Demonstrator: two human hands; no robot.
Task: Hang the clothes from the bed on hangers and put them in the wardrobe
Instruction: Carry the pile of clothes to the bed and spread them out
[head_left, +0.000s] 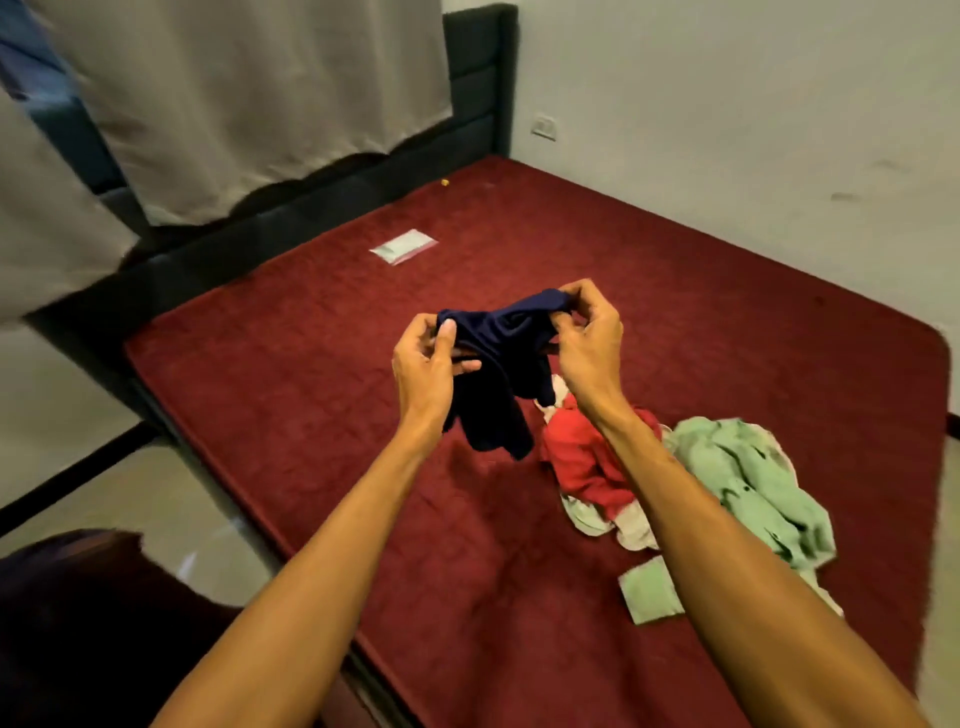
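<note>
The bed is bounded by a wall at right and floor at left, with open mattress toward the headboard. A navy garment is held above it, its top edge pinched by the left grip and the right grip, near the heaped clothes.

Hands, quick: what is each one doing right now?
Left hand: closed, pinching one end of the navy garment.
Right hand: closed, pinching the other end of it, held up above the bed.
</note>
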